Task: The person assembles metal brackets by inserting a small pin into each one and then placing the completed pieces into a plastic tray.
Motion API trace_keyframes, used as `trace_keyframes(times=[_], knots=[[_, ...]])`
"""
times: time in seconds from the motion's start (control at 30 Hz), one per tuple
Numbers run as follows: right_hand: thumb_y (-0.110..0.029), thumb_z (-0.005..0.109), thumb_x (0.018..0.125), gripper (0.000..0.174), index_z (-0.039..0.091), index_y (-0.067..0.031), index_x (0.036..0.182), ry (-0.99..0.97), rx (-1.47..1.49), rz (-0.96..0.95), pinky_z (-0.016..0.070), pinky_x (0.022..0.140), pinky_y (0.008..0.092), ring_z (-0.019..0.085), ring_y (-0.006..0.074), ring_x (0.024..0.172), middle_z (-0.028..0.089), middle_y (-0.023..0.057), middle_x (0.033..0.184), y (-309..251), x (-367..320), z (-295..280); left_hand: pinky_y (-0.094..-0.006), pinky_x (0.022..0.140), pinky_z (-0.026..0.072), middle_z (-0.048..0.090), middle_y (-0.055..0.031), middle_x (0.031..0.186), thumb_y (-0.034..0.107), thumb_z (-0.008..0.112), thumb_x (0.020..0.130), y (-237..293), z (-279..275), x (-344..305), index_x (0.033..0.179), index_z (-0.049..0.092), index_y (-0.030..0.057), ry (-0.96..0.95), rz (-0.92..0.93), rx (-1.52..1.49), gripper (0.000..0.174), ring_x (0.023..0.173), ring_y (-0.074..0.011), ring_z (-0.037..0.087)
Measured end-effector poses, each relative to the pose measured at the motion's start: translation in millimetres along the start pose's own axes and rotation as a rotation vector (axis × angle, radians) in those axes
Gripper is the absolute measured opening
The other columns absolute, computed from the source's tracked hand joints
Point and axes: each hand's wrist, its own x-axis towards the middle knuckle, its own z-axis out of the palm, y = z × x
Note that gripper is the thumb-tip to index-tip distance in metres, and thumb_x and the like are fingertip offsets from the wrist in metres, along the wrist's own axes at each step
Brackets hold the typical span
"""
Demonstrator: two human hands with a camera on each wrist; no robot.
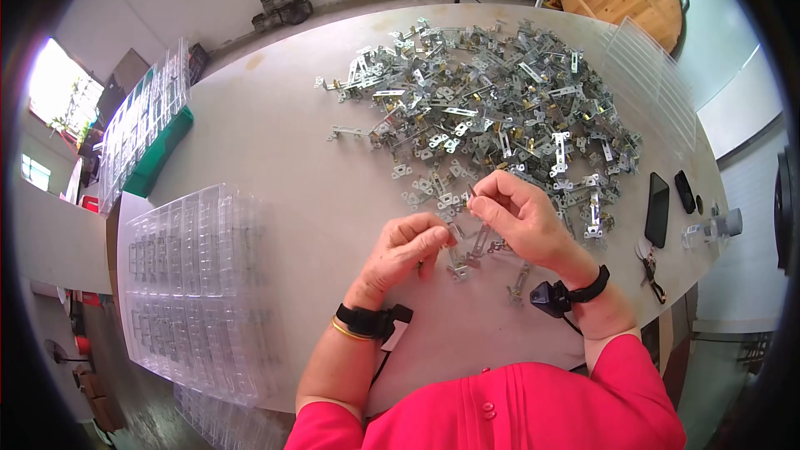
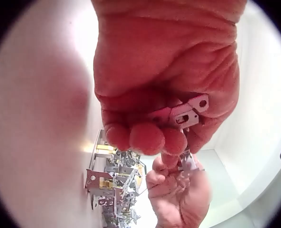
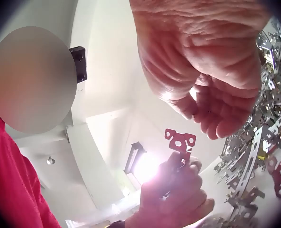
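Observation:
My left hand (image 1: 410,248) grips a metal bracket (image 3: 180,140) with punched holes. Its flat, two-eared end sticks up above the fingers in the right wrist view. Curled fingers cover part of a holed metal strip (image 2: 185,115) in the left wrist view. Close by on the right, my right hand (image 1: 522,215) has thumb and forefinger together around a small dark thin piece (image 1: 472,191), mostly hidden by the fingers. Loose brackets (image 1: 479,243) lie on the table just beneath both hands. Beyond them spreads a big pile of similar metal brackets (image 1: 500,108), some with brass-coloured parts.
Clear plastic compartment trays (image 1: 187,237) are stacked at the left of the table (image 1: 292,158). More trays lean on a green crate (image 1: 162,150) at far left, and another clear tray (image 1: 654,83) lies back right. A phone (image 1: 657,210), pliers (image 1: 650,271) and a bottle (image 1: 712,227) lie right.

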Motion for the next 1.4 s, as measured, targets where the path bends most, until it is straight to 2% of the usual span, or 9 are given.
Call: trace_keyframes(times=[0.03, 0.1, 0.3, 0.47, 0.67, 0.73, 0.83, 1.17, 1.4], knots=[[-0.016, 0.063, 0.1, 0.012, 0.062, -0.0041, 0.098, 0.0, 0.0, -0.001, 0.0488, 0.071, 0.0256, 0.059, 0.0074, 0.083, 0.065, 0.0, 0.092, -0.8, 0.3, -0.5, -0.0229, 0.051, 0.0382, 0.058, 0.0013, 0.064, 0.035, 0.064, 0.1, -1.3, -2.1, 0.5, 0.096, 0.07, 0.0017, 0.0, 0.0, 0.001, 0.034, 0.052, -0.0073, 0.051], [-0.01, 0.067, 0.096, 0.008, 0.063, -0.0032, 0.096, -0.049, -0.086, -0.363, 0.0505, 0.076, 0.029, 0.062, 0.0131, 0.09, 0.067, 0.0043, 0.098, -2.2, 1.2, -1.7, -0.0233, 0.05, 0.0371, 0.058, 0.0002, 0.062, 0.035, 0.062, 0.101, -5.4, -7.2, 2.3, 0.095, 0.069, 0.0015, 0.034, 0.028, -0.085, 0.034, 0.049, -0.0078, 0.05], [-0.005, 0.07, 0.092, 0.005, 0.065, -0.0038, 0.094, -0.145, -0.27, -0.414, 0.0535, 0.084, 0.0355, 0.066, 0.0254, 0.102, 0.068, 0.0093, 0.102, -9.7, -2.5, 4.8, -0.0234, 0.05, 0.0374, 0.056, -0.0003, 0.058, 0.039, 0.057, 0.103, -2.0, -7.6, 2.6, 0.096, 0.067, 0.0004, 0.023, -0.003, -0.06, 0.04, 0.049, -0.0081, 0.05], [-0.002, 0.068, 0.093, 0.004, 0.065, -0.0018, 0.096, -0.125, -0.258, -0.437, 0.0545, 0.084, 0.034, 0.066, 0.0227, 0.101, 0.068, 0.0086, 0.102, -11.0, -2.1, 5.4, -0.0254, 0.056, 0.0445, 0.062, -0.0055, 0.061, 0.046, 0.048, 0.105, -4.0, -10.2, 0.7, 0.106, 0.068, -0.0018, -0.056, -0.018, -0.216, 0.052, 0.051, -0.013, 0.056], [-0.007, 0.062, 0.101, 0.007, 0.064, -0.0004, 0.104, 0.015, 0.181, -0.188, 0.0542, 0.083, 0.0274, 0.066, 0.0106, 0.094, 0.066, 0.0036, 0.102, 0.0, -2.1, 5.9, -0.036, 0.081, 0.0537, 0.072, -0.018, 0.093, 0.043, 0.046, 0.106, -18.2, -16.6, 13.8, 0.129, 0.06, -0.0036, -0.177, 0.147, -0.577, 0.053, 0.088, -0.0275, 0.071], [-0.011, 0.062, 0.102, 0.012, 0.063, -0.0007, 0.107, 0.072, 0.247, -0.155, 0.0541, 0.083, 0.0252, 0.065, 0.0088, 0.09, 0.066, 0.0024, 0.101, 3.4, 0.4, 4.3, -0.0397, 0.09, 0.0535, 0.069, -0.0217, 0.117, 0.032, 0.057, 0.103, -17.6, -11.3, 13.5, 0.135, 0.056, -0.002, 0.047, 0.321, -0.384, 0.047, 0.113, -0.032, 0.066], [-0.012, 0.062, 0.102, 0.012, 0.064, -0.0011, 0.108, 0.075, 0.257, -0.115, 0.0548, 0.084, 0.0252, 0.067, 0.0094, 0.09, 0.067, 0.0025, 0.1, 7.1, 2.6, 4.5, -0.0443, 0.097, 0.0529, 0.063, -0.0188, 0.133, 0.02, 0.064, 0.1, -11.3, -1.9, 11.6, 0.14, 0.053, 0.0004, 0.082, 0.349, -0.381, 0.046, 0.122, -0.0316, 0.062], [-0.017, 0.062, 0.103, 0.016, 0.063, -0.0014, 0.108, -0.057, 0.321, 0.09, 0.0552, 0.08, 0.0254, 0.067, 0.009, 0.088, 0.067, 0.0019, 0.098, 11.9, 1.1, 11.4, -0.0437, 0.098, 0.0524, 0.064, -0.0163, 0.132, 0.022, 0.062, 0.102, -29.4, -16.9, 15.6, 0.129, 0.063, 0.0009, 0.09, 0.385, -0.394, 0.034, 0.121, -0.0289, 0.063], [-0.014, 0.061, 0.103, 0.011, 0.061, -0.0038, 0.102, 0.012, 0.142, 0.05, 0.0458, 0.063, 0.0212, 0.055, 0.0033, 0.07, 0.061, -0.0036, 0.08, -8.2, -5.5, 7.9, -0.035, 0.085, 0.0544, 0.072, -0.0071, 0.103, 0.023, 0.063, 0.102, -26.8, -16.9, 11.5, 0.117, 0.068, 0.0011, 0.078, 0.285, -0.389, 0.027, 0.095, -0.0208, 0.07]])
